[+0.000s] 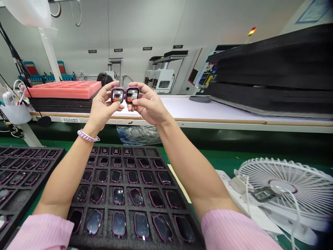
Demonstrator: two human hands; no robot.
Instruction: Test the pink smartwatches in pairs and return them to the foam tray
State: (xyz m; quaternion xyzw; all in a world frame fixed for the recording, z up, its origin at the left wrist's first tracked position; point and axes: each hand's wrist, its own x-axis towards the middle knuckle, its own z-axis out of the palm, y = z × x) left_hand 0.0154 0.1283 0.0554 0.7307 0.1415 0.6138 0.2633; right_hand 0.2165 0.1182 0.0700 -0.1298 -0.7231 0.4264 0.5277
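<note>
My left hand [104, 104] pinches a smartwatch body [118, 95] with a purple frame by its edges. Right beside it, my right hand [148, 104] grips a second smartwatch [132, 95], thumb at the lower edge of its screen. Both are raised side by side with their lit screens facing me; whether their frames touch I cannot tell. Below my forearms lies a black foam tray [109, 203] with rows of purple-framed watches, mostly dark-screened. Two pockets at its far right corner hold no watch. Several watches in the far row show white markings.
Another watch tray [19, 205] lies at the left. A white fan [286, 187] and cables occupy the right. On the shelf ahead are pink foam trays [65, 90], a round black disc [199, 99] and stacked black foam [273, 69]. A lamp [28, 12] hangs upper left.
</note>
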